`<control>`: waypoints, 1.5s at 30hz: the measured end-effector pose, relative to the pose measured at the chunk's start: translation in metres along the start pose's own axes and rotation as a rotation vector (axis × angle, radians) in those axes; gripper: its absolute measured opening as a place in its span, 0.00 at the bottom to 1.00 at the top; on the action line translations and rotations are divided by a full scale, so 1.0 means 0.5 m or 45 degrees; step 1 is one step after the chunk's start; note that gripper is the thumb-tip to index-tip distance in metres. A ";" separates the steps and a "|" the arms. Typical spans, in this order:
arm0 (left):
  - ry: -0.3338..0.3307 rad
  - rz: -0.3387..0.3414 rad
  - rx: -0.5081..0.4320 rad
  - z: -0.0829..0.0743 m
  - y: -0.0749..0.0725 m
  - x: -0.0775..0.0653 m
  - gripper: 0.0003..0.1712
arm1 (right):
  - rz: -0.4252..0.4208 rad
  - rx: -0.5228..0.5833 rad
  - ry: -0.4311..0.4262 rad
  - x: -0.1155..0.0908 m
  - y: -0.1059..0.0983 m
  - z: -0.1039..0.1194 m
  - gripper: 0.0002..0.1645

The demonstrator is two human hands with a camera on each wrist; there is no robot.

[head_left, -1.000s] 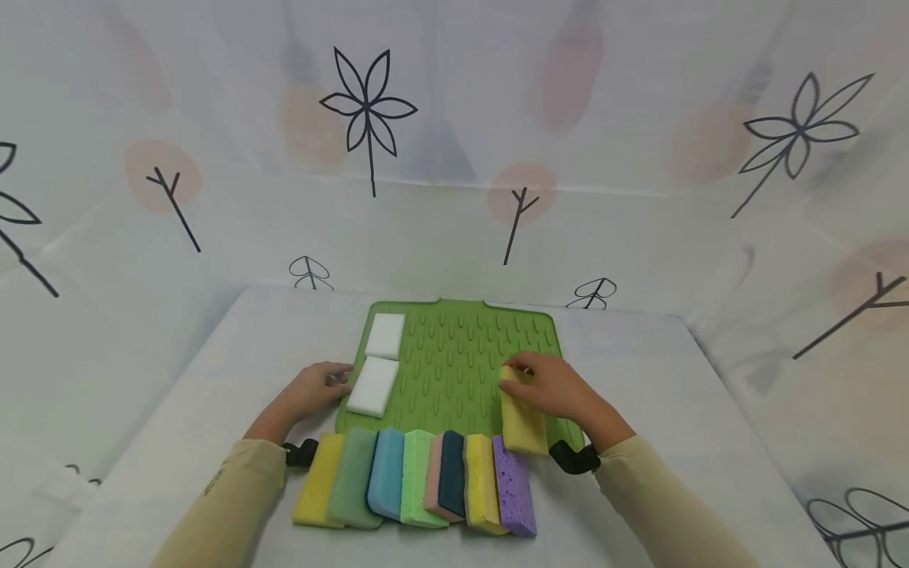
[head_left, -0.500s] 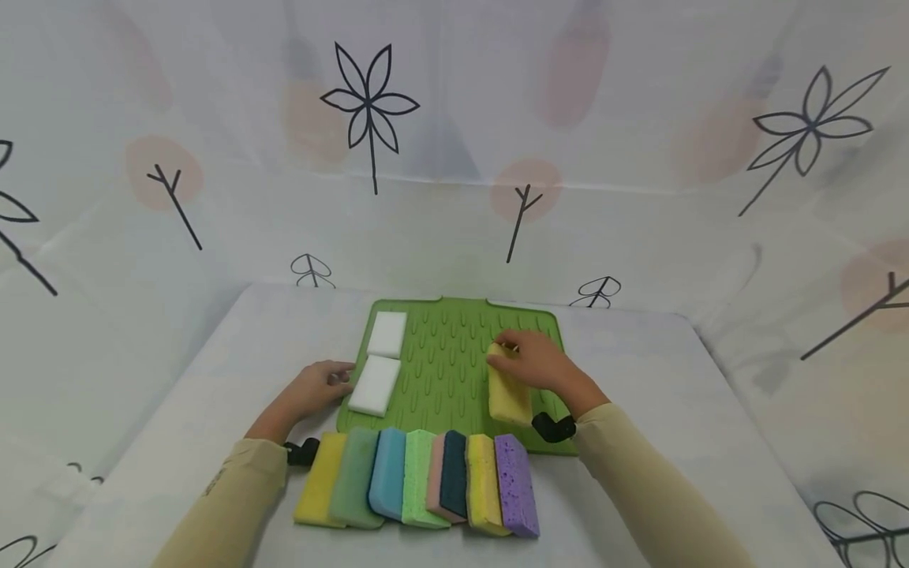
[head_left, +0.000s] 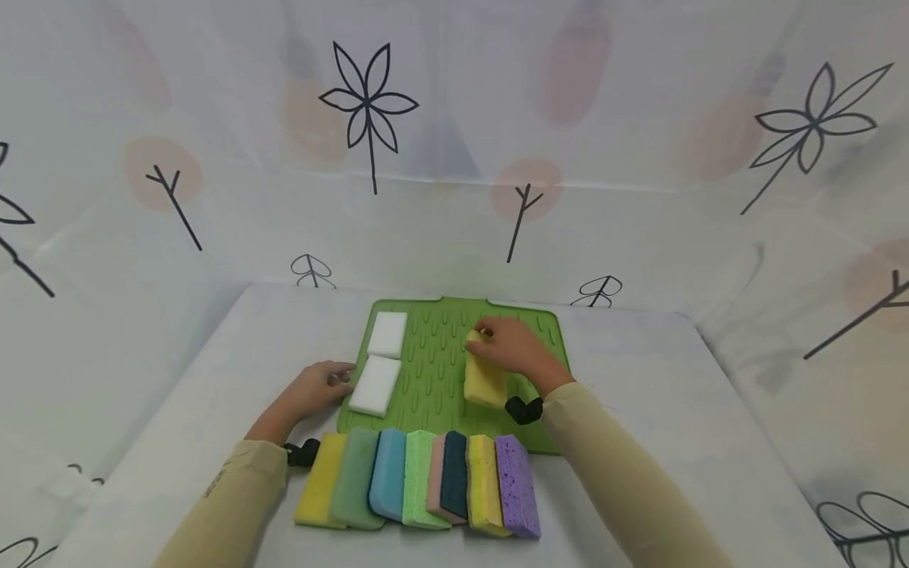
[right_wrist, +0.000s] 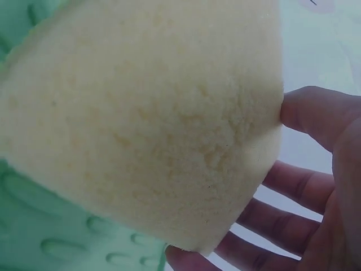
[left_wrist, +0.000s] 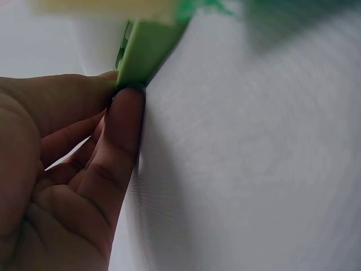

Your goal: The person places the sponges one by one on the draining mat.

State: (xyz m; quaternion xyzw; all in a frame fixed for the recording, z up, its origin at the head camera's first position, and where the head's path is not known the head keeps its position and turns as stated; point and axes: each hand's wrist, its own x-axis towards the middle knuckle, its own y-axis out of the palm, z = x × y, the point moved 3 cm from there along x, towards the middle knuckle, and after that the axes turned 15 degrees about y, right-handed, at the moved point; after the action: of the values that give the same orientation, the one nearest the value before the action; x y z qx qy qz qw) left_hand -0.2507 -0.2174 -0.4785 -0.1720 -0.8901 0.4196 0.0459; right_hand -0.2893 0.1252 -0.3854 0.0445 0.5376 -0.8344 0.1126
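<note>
Over the right half of a green ribbed mat (head_left: pixel 431 386), my right hand (head_left: pixel 517 347) grips a yellow sponge (head_left: pixel 484 383) by its far end. The right wrist view shows the thumb on one edge of this sponge and the fingers spread along another. My left hand (head_left: pixel 314 390) pinches the mat's left edge; thumb and finger meet around the green rim (left_wrist: pixel 144 51) in the left wrist view. Two white sponges lie on the mat's left side, the far sponge (head_left: pixel 387 334) end to end with the near sponge (head_left: pixel 375 386).
Along the mat's front edge stands a row of leaning sponges: a yellow one (head_left: pixel 321 481), a blue one (head_left: pixel 387 475), a pink and dark one (head_left: pixel 454 480), a purple one (head_left: pixel 519 487) and several others. A patterned white cloth (head_left: pixel 440 229) rises behind the mat.
My right hand has carried the yellow sponge left and away from me, from the mat's front right corner to farther over the mat. The left hand stays at the mat's edge.
</note>
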 end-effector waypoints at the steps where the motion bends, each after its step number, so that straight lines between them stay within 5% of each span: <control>1: 0.002 -0.003 0.000 -0.001 -0.001 0.000 0.30 | 0.004 0.003 0.005 0.006 0.001 0.004 0.31; 45: 0.022 -0.022 -0.052 0.009 -0.005 0.000 0.30 | 0.035 0.061 0.146 0.161 0.049 0.132 0.33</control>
State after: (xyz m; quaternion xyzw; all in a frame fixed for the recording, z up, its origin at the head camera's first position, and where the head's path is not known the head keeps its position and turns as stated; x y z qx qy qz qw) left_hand -0.2522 -0.2221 -0.4796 -0.1687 -0.8995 0.3994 0.0538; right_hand -0.3587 0.0444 -0.3956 0.1025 0.5224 -0.8415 0.0920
